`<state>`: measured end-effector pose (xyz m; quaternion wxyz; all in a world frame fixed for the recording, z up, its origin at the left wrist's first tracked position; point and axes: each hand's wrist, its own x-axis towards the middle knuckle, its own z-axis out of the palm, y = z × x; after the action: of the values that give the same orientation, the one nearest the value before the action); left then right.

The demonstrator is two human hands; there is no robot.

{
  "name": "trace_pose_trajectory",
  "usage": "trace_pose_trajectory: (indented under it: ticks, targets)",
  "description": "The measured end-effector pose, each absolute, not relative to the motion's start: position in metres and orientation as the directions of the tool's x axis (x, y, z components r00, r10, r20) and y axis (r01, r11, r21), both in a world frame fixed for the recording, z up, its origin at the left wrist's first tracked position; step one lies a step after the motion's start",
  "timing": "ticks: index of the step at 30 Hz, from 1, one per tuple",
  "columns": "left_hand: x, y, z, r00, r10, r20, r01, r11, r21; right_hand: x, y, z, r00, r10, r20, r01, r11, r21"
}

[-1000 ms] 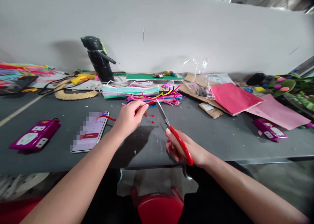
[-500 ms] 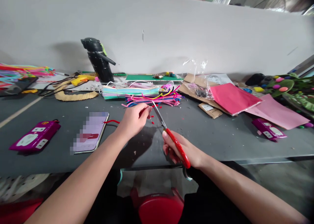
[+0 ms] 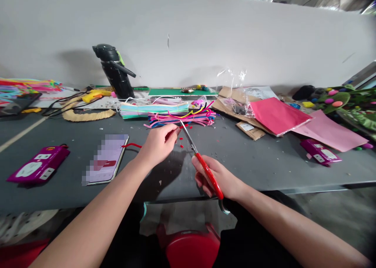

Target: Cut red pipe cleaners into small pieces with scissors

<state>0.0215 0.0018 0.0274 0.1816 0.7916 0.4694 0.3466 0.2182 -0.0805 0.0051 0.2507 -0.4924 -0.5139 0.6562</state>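
My left hand (image 3: 160, 144) is pinched shut on a red pipe cleaner (image 3: 132, 145), whose long tail runs out behind the wrist toward the phone. Its short end pokes past my fingertips beside the blade tips. In my right hand (image 3: 214, 174) are red-handled scissors (image 3: 209, 174), blades angled up and left to that end. The blades look close together. Several short red snippets (image 3: 181, 146) lie on the table just below the blades. Behind my hands rest a bundle of pink and blue pipe cleaners (image 3: 182, 119) and a pastel bundle (image 3: 155, 110).
A phone (image 3: 107, 160) and a purple packet (image 3: 39, 164) lie at left. Farther back stands a black flask (image 3: 116, 74). At right are red sheets (image 3: 279, 116), pink paper (image 3: 329, 131), cardboard (image 3: 251, 131) and another purple packet (image 3: 320, 152). A grey wall (image 3: 188, 33) closes the back.
The view has shifted slightly. My right hand and the scissors have moved a little left, and the blades look closer together. My left hand keeps its pinch on the pipe cleaner.
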Motion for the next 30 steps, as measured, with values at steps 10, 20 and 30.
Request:
trace_pose_trajectory:
  ticks: [10, 20, 30]
  targets:
    - [0.0202, 0.0031, 0.0264, 0.334, 0.865, 0.375, 0.615, -0.502, 0.608, 0.2183, -0.0802, 0.0078, -0.373, 0.841, -0.393, 0.177, -0.351, -0.919]
    - [0.0188, 0.0062, 0.0243, 0.327, 0.872, 0.364, 0.621, -0.489, 0.612, 0.2191, -0.0806, 0.0070, -0.306, 0.886, -0.350, 0.272, -0.271, -0.923]
    - [0.0235, 0.0074, 0.0224, 0.330, 0.884, 0.332, 0.621, -0.468, 0.628, 0.2203, -0.0795, -0.0011, -0.305, 0.888, -0.343, 0.329, -0.240, -0.913]
